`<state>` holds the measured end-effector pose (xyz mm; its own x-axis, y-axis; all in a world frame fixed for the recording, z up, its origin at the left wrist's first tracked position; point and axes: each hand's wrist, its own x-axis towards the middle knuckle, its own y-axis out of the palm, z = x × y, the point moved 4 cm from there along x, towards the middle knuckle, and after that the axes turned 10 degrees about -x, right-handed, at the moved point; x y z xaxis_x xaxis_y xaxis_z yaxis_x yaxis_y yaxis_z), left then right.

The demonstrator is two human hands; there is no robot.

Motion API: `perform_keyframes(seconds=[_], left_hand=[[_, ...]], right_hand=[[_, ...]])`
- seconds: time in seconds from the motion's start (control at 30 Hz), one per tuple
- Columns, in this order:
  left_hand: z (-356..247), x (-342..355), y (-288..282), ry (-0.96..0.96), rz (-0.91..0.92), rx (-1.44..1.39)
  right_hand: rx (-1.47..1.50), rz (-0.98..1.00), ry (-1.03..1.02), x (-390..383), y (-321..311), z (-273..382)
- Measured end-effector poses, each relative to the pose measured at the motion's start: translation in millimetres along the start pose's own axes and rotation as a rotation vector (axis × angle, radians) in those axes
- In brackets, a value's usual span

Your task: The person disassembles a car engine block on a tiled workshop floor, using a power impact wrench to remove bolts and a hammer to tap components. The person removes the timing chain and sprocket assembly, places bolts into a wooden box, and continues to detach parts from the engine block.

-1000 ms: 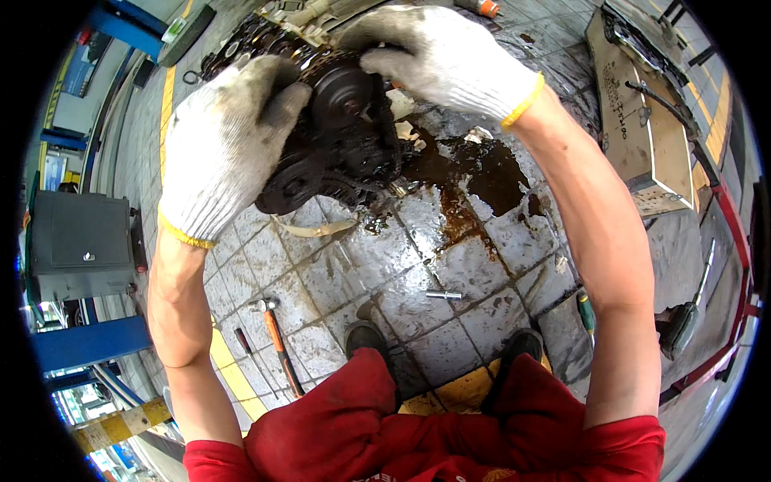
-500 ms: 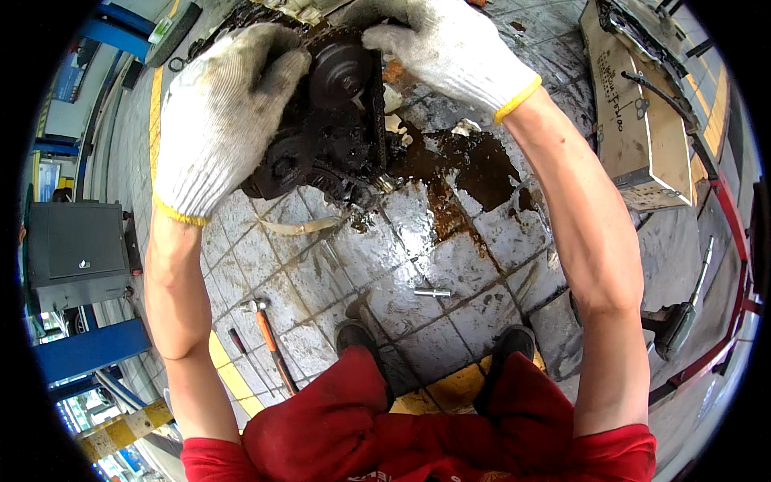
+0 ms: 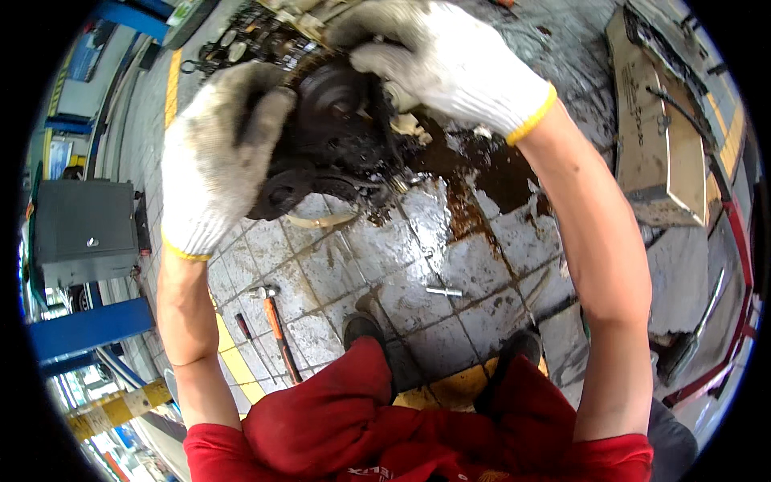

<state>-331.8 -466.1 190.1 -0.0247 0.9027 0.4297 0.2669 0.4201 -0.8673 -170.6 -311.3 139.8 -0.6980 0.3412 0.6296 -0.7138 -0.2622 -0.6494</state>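
A black, oil-coated engine assembly (image 3: 329, 149) with round pulleys stands on the tiled floor ahead of me. My left hand (image 3: 221, 153), in a white knit glove with a yellow cuff, grips its left side, thumb and fingers curled. At its upper right edge, my right hand (image 3: 434, 60), gloved alike, is closed with bent fingers over the rim. Both sets of fingertips are partly hidden by the gloves and the dark metal.
Dark oil (image 3: 482, 169) has spilled right of the engine. A hammer (image 3: 278, 329), a screwdriver (image 3: 245, 328) and a small metal socket piece (image 3: 444, 292) lie near my feet. A wooden crate (image 3: 658, 128) is at the right, a grey cabinet (image 3: 86, 221) at the left.
The view has shifted slightly, and the engine assembly appears tilted differently. Both hands stay on it, the left a little lower in the picture. More small metal parts show behind it.
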Motion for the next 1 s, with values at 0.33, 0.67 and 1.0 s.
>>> perform_keyframes(seconds=[0.33,0.67,1.0], left_hand=[[-5.3,0.5,-4.3,-0.049,-0.020,0.012],[-5.6,-0.5,-5.1,-0.073,0.009,0.014],[-9.0,11.4,-1.8,-0.003,0.009,0.108]], right_hand=[[-0.139,-0.035,0.054,7.4,8.1,4.5],[-0.023,-0.009,0.159,4.3,8.5,5.3],[-0.059,-0.024,0.097,3.7,7.0,3.0]])
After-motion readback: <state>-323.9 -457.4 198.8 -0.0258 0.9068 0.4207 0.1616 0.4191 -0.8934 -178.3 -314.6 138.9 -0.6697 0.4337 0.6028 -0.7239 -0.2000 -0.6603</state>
